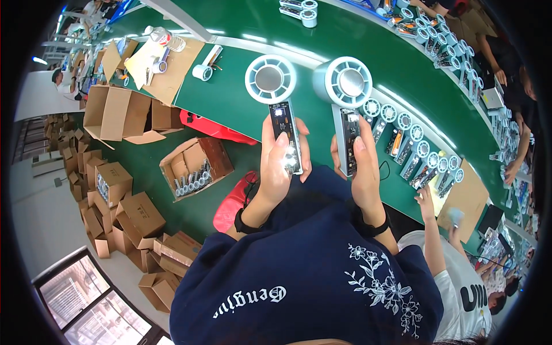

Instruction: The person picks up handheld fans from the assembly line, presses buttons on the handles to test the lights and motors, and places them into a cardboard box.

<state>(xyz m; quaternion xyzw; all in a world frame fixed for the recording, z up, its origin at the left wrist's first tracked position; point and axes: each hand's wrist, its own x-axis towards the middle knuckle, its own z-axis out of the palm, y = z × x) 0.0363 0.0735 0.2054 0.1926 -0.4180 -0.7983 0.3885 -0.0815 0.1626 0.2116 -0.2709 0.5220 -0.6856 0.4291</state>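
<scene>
Factory floor w/ a long green work table (pixel 230 103) curving across the top, cardboard boxes (pixel 123 215) stacked at far left, an open carton (pixel 195 167) holding small silver parts nearby.

Left hand (pixel 276 167) is wrapped around the handle of the left handheld fan (pixel 275 103): fingers at the back, thumb pressed on the front strip, firm hold. Fan's long axis runs near-vertical in view, round head up/away from the person, handle down toward the body. A lit spot glares on the lower handle, so detail there is washed out.

Right hand (pixel 363 172) grips the right handheld fan (pixel 345 98) the same way, thumb along the handle's dark open panel. Head points up & slightly left, long axis roughly parallel to the other fan; the two sit just beside each other, not touching. Palms hide both handle ends.

Further right, a row of similar fans (pixel 411 144) lies on the table; a co-worker's hand (pixel 425 198) reaches near them. Edge stuff is bent & too small to read.
</scene>
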